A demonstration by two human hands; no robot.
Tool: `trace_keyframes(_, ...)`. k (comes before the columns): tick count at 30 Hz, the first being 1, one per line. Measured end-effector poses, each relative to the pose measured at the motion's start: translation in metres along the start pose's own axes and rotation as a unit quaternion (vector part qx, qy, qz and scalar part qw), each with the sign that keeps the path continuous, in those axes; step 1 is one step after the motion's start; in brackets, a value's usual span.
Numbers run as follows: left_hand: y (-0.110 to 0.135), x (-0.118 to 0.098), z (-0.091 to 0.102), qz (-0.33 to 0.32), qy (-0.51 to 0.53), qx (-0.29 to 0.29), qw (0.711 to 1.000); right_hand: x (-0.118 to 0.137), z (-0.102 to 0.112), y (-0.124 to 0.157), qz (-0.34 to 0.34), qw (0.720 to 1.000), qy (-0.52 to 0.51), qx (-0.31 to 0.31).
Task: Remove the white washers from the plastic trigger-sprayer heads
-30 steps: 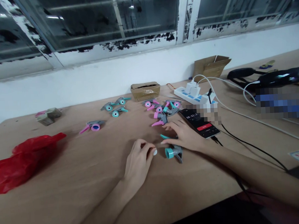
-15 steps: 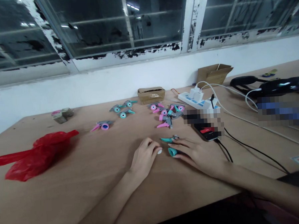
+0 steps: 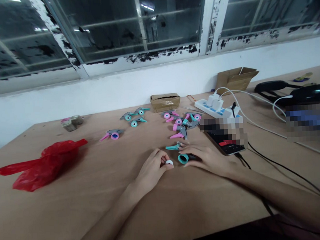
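My left hand [image 3: 152, 168] rests on the wooden table [image 3: 100, 209] with its fingertips pinched on a small white round piece [image 3: 169, 163]. My right hand [image 3: 205, 157] lies just to the right, fingers closed over a teal and grey trigger-sprayer head [image 3: 183, 158] whose teal collar faces the white piece. The piece and the collar are a few centimetres apart. A loose teal trigger lever [image 3: 172, 147] lies just beyond my right fingertips.
A pile of pink, teal and grey sprayer heads [image 3: 183, 122] lies behind my hands, more [image 3: 134, 117] to the left, one pink [image 3: 111, 134]. A phone [image 3: 225, 143], power strip [image 3: 215, 108], cables, cardboard boxes [image 3: 165, 101] and a red plastic bag [image 3: 44, 163] surround them.
My right hand drew back from the pile and closed over the teal sprayer head, turning its collar toward the white piece. The view shifted slightly left.
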State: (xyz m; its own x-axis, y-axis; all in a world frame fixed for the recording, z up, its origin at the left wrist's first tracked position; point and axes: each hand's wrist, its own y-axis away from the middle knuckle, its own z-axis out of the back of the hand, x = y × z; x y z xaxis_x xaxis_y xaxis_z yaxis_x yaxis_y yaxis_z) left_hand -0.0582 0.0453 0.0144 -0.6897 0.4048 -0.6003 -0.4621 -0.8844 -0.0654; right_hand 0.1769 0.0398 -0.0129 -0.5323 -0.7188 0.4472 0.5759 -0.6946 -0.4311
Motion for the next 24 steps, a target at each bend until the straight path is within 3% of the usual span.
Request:
trace_keyframes(4,0.004,-0.007,0.004,0.004,0.039,0.001,0.999,0.007,0.005,0.000,-0.043,0.998,-0.034,-0.039)
trace_keyframes(8,0.008,-0.016,0.006,-0.004,0.141,-0.022,0.990,0.012,0.007,-0.001,-0.075,0.993,-0.053,-0.069)
trace_keyframes(15,0.018,-0.029,-0.006,-0.015,0.264,-0.092,0.960,0.019,0.000,0.002,-0.033,0.995,-0.085,-0.050)
trace_keyframes(20,0.018,-0.028,-0.016,-0.026,0.258,-0.105,0.960,0.022,-0.001,0.003,-0.021,0.991,-0.128,-0.037)
trace_keyframes(24,0.018,-0.033,-0.016,-0.053,0.167,-0.144,0.974,0.023,-0.002,0.002,-0.017,0.990,-0.134,-0.035)
